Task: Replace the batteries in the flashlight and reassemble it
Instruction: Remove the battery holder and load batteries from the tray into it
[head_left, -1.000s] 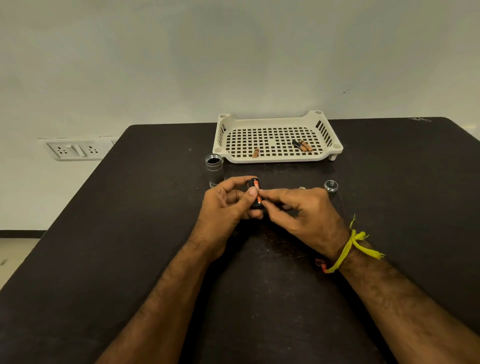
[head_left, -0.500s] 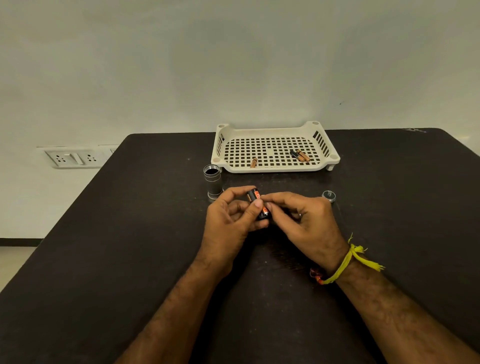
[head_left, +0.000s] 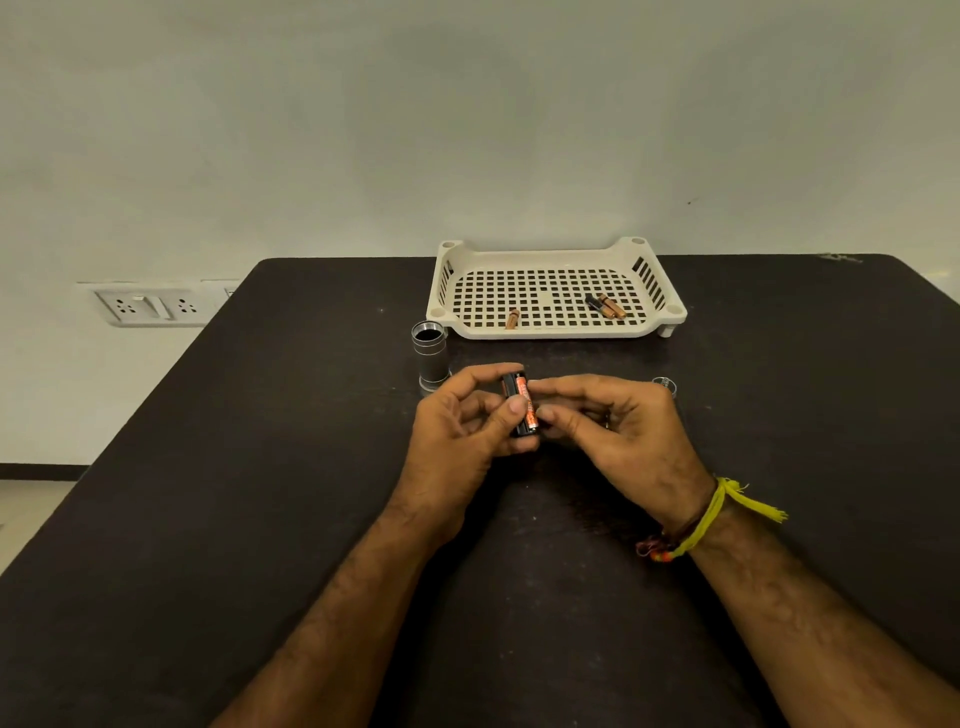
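Battery holder (head_left: 519, 410) at frame centre, pinched upright in left hand (head_left: 457, 431) between thumb and fingers. Orange cell (head_left: 528, 402) seated along its right face; right hand (head_left: 613, 431) closed on that cell with thumb and forefinger tips, apparently pressing it into its slot. Cannot tell how many slots are filled.

Progress, judged: disassembly done, cell loading under way. Flashlight body (head_left: 430, 358) standing open-end up just left of and above the hands, empty as far as visible. Small cap (head_left: 665, 385) lying at right of the hands, apart from the body. Left to do: finish holder, slide into body, screw cap on.

Surroundings: white perforated tray (head_left: 550, 330) above centre, holding three loose cells (head_left: 605, 305), likely the old ones. Dark table (head_left: 260, 519) otherwise bare near the hands. Wall socket plate (head_left: 150, 306) at left edge. Nothing blocking the path from holder to body.
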